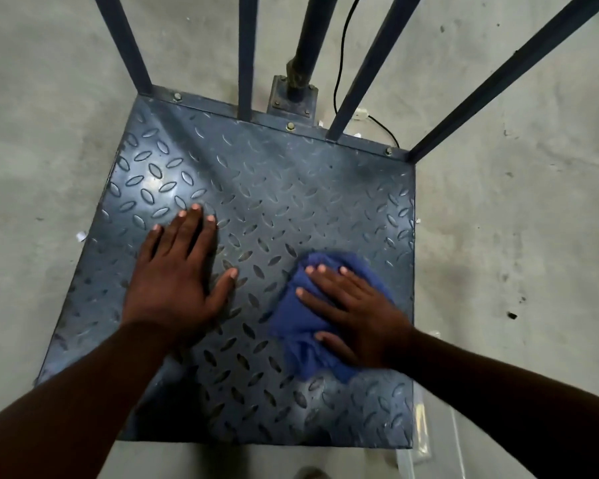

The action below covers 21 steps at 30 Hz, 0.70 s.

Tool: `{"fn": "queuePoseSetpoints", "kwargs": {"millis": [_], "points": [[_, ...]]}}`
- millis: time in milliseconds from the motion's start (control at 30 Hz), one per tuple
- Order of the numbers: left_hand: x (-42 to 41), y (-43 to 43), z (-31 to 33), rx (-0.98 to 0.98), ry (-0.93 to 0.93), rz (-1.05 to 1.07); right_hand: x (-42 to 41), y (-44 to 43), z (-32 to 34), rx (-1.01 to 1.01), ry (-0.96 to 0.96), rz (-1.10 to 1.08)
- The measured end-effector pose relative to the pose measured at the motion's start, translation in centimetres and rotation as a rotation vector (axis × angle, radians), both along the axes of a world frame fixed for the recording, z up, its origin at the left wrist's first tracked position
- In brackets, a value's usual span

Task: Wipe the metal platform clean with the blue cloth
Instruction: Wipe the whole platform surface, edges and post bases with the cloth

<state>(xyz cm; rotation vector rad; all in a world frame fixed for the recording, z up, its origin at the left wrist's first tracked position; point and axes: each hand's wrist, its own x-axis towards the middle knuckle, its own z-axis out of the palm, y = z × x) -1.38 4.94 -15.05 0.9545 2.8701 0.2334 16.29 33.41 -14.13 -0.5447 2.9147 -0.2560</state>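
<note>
The metal platform (274,188) is a dark blue plate with a raised diamond tread, lying low on a concrete floor. A crumpled blue cloth (296,316) lies on its right half. My right hand (357,312) presses flat on the cloth with straight, spread fingers, covering much of it. My left hand (180,274) rests flat on the bare plate to the left of the cloth, fingers spread and pointing away from me, about a hand's width from the cloth.
Dark blue metal bars (246,57) rise from the platform's far edge, with a thicker post (308,46) bolted behind it. A black cable (339,63) runs over the concrete floor (516,219) beyond. Clear plastic (426,440) lies at the near right corner.
</note>
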Motion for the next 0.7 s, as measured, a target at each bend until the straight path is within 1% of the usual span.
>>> {"fn": "queuePoseSetpoints", "kwargs": {"millis": [33, 67, 100, 133, 167, 200, 233, 267, 300, 333, 400, 500, 567, 633, 700], "points": [[-0.3, -0.1, 0.1, -0.003, 0.004, 0.001, -0.1, 1.7, -0.4, 0.028, 0.022, 0.028], [0.0, 0.0, 0.0, -0.005, -0.009, -0.013, -0.5, 3.9, -1.0, 0.059, 0.033, -0.087], [0.1, 0.0, 0.0, -0.006, -0.019, -0.021, -1.8, 5.8, -1.2, 0.027, 0.063, -0.324], [-0.3, -0.4, 0.2, -0.009, -0.012, -0.01, -4.2, 7.1, -1.0, -0.042, 0.095, -0.619], [-0.7, -0.6, 0.3, -0.011, -0.001, 0.008, -6.5, 7.9, -0.7, -0.13, 0.085, -0.891], [-1.0, -0.4, 0.5, 0.001, 0.006, 0.008, -8.2, 8.5, -0.4, -0.196, 0.058, -1.066], [-1.0, -0.1, 0.6, 0.023, 0.008, 0.001, -9.0, 8.9, -0.2, -0.213, 0.048, -1.138], [-1.0, 0.3, 0.7, 0.041, 0.01, 0.005, -8.8, 9.1, -0.4, -0.197, 0.058, -1.128], [-0.9, 0.4, 0.5, 0.044, 0.008, 0.01, -7.8, 8.8, -0.7, -0.173, 0.081, -1.07], [-0.7, 0.5, 0.4, 0.037, 0.007, 0.013, -6.0, 8.2, -1.0, -0.147, 0.113, -0.988], [-0.3, 0.3, 0.2, 0.039, -0.007, 0.009, 0.3, 6.4, -1.7, -0.075, 0.109, -0.781], [0.0, 0.6, 0.2, 0.053, -0.032, -0.004, 12.8, 2.7, -0.6, -0.026, -0.025, -0.5], [0.3, 0.5, 0.0, 0.054, -0.009, 0.007, 18.8, 0.6, 0.6, 0.024, -0.103, -0.316], [0.1, 0.3, -0.2, 0.04, -0.001, 0.005, 20.5, 0.2, 0.9, 0.059, -0.144, -0.195], [-0.3, 0.1, -0.3, 0.004, 0.004, 0.0, 18.5, 0.7, 0.7, 0.068, -0.172, -0.062]]}}
